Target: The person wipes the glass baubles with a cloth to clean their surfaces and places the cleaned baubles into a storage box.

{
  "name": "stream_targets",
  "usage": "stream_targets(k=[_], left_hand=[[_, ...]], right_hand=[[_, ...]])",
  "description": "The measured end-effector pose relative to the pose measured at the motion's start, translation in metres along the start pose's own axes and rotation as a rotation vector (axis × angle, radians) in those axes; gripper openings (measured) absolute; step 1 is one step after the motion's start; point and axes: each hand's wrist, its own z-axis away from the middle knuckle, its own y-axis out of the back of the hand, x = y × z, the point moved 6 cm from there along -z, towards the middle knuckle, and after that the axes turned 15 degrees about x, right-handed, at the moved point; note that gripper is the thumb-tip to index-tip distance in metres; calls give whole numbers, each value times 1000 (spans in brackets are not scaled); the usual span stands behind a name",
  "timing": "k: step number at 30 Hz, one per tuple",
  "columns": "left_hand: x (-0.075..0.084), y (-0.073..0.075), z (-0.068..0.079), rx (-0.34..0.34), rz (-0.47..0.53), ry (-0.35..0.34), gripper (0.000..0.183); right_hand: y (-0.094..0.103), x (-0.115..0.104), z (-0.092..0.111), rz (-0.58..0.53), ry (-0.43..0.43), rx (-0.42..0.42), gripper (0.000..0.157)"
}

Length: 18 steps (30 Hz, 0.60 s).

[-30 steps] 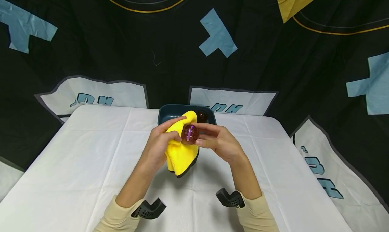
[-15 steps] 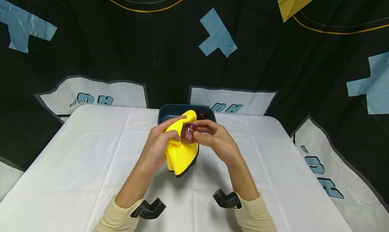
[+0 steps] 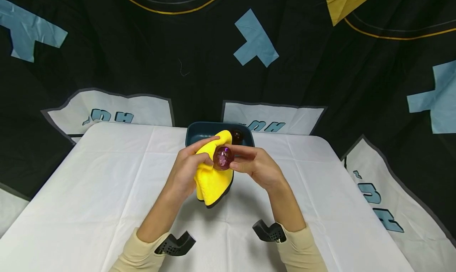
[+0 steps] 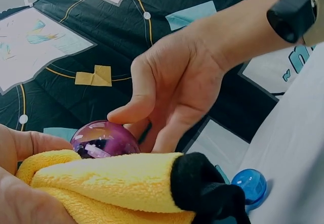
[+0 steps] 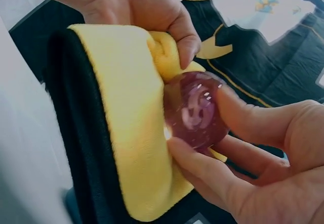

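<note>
Surface: white table (image 3: 107, 185) below both hands.
Left hand (image 3: 184, 167): grips yellow cloth (image 3: 213, 187), fingers closed.
Tray (image 3: 199, 132): beyond grip, dark ball (image 3: 236, 136) inside.
Purple ball (image 3: 223, 158): against cloth, between hands.
Right hand (image 3: 263, 168): pinches purple ball.
Progress: wiping apparently unfinished; ball not yet released.

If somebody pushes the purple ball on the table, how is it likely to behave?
The purple ball would probably roll easily, being round. Its glossy surface, with bright reflections, may make it slippery. It seems stiff: no dent shows where the right hand pinches it.
</note>
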Motion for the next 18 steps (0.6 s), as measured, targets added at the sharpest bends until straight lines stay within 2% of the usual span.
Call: stream_targets(k=[3, 6, 10, 18], left_hand=[[-2, -1, 0, -1, -8, 11, 56], [-2, -2, 0, -3, -8, 16, 56], [-1, -1, 0, -1, 10, 16, 57], [0, 1, -1, 2, 22, 6, 58]], right_hand=[[2, 2, -3, 31, -14, 61, 46], [1, 3, -4, 19, -35, 73, 39], [-4, 2, -4, -57, -38, 31, 43], [-3, -1, 0, -105, 2, -77, 55]])
